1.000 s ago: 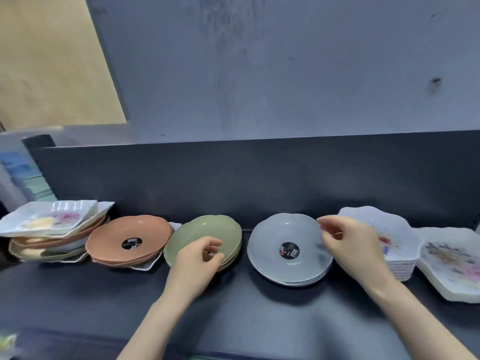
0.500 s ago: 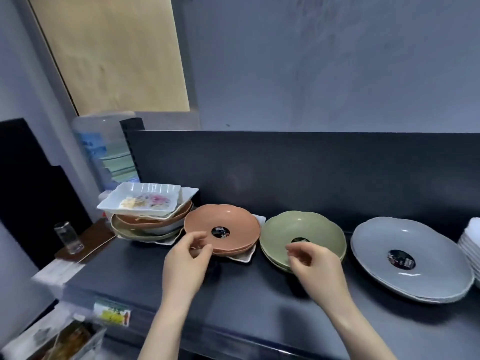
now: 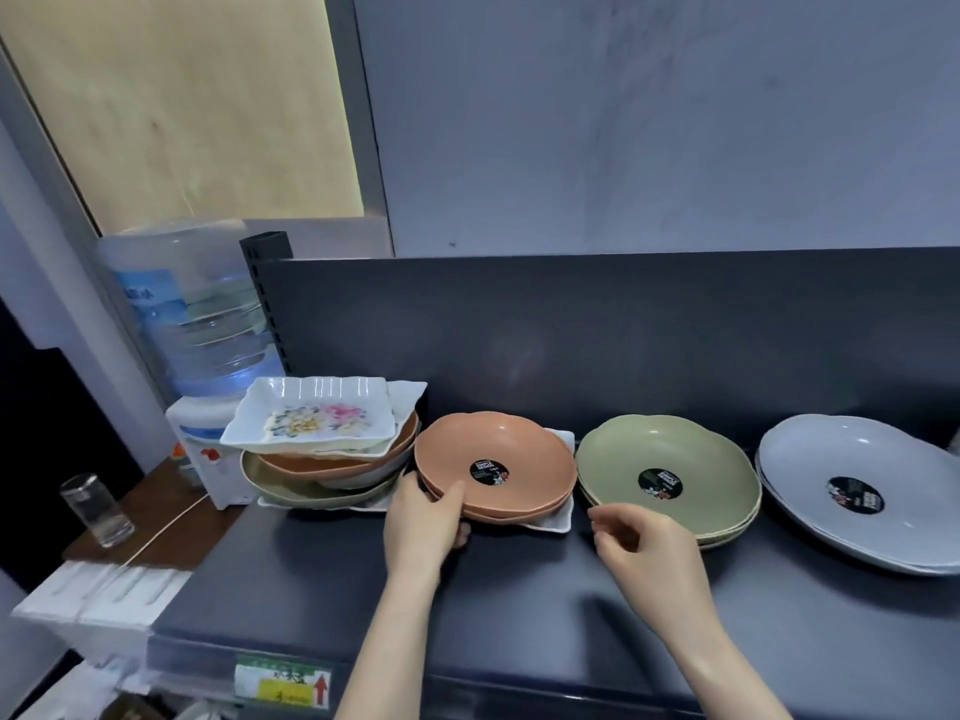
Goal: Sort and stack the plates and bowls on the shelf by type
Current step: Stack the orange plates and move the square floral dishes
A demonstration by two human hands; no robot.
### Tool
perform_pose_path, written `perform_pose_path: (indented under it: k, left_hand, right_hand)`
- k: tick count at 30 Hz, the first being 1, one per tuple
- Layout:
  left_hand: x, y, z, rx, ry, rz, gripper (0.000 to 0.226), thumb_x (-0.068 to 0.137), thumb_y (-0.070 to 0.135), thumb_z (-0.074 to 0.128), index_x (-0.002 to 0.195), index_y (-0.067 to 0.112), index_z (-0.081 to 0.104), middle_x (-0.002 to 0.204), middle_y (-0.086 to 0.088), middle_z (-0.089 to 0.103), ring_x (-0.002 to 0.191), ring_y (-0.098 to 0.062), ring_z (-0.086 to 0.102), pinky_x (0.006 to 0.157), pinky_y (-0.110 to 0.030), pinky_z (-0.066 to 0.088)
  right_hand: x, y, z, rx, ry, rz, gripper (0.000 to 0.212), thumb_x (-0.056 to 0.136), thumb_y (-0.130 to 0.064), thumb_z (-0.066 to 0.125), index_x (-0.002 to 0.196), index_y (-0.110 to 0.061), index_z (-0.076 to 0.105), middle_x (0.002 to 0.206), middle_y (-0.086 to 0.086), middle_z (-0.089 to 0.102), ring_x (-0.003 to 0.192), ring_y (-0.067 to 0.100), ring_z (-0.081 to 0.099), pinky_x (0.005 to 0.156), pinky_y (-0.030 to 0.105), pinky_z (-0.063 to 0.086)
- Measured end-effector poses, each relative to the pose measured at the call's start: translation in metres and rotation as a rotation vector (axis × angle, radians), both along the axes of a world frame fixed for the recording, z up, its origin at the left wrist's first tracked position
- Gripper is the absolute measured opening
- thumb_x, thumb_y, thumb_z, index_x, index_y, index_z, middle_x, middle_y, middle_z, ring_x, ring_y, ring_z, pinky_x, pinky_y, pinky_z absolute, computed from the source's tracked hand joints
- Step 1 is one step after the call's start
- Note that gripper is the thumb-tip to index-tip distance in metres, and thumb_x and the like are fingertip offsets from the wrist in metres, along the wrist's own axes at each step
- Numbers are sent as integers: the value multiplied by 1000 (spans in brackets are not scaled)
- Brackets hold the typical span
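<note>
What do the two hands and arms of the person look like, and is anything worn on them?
The left hand and the right hand are bare: no gloves, rings, watch or bracelet can be seen. Both forearms are uncovered down to the bottom edge of the picture, with no sleeve in view. The fingernails look short and unpainted, as far as the picture shows.

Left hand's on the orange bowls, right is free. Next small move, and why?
Probably lift the orange bowls off the white rectangular plate beneath them. The left hand already pinches their near rim, and that plate is a different type. The right hand, empty and hovering nearby, could steady the other side.
</note>
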State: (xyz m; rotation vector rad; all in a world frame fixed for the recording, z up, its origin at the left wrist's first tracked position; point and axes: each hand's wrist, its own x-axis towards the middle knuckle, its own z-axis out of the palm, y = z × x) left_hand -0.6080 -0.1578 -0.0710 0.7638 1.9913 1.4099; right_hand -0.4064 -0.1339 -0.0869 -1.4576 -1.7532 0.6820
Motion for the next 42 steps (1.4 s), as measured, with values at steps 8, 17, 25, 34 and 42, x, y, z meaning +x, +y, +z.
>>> perform_pose_path:
  k: [8, 17, 25, 34, 42]
  left_hand:
    - [2, 1, 11, 203, -364, -20, 30, 88, -2, 46, 116, 2, 55, 101, -18, 65, 51, -20, 68, 46, -27, 55]
    - [-13, -8, 45, 406, -328, -47, 34, 85, -1, 54, 118, 9, 56, 113, -13, 65, 98, -35, 67, 53, -26, 56]
    - [-18, -23, 49, 452, -310, -28, 36, 84, -1, 55, 118, 12, 57, 112, -9, 66, 99, -30, 67, 54, -26, 56]
    - [-15, -31, 56, 508, -327, -39, 37, 85, 1, 59, 120, 13, 55, 115, -10, 64, 101, -27, 66, 57, -28, 58]
    - [-5, -21, 34, 468, -312, -40, 26, 86, 3, 58, 108, 17, 57, 110, -7, 63, 99, -26, 65, 59, -31, 59]
  right_hand:
    - [-3, -1, -14, -69, -99, -89, 23, 81, -13, 63, 98, -20, 77, 98, -3, 76, 97, 19, 68, 82, 29, 50]
    - [-41, 22, -22, -216, -122, -70, 26, 73, -25, 50, 61, -2, 51, 58, 15, 64, 61, 37, 65, 56, 37, 56]
    - [-65, 25, -12, -260, 72, -82, 18, 62, -7, 46, 46, -11, 52, 47, 5, 66, 51, 29, 65, 52, 35, 54]
    - [-25, 38, 21, -26, 153, -331, 13, 73, -6, 61, 65, -8, 71, 61, 9, 69, 66, 31, 66, 64, 35, 52]
    - [63, 43, 41, 124, 228, -610, 16, 73, -12, 61, 83, -12, 74, 74, 10, 74, 76, 29, 70, 78, 37, 54]
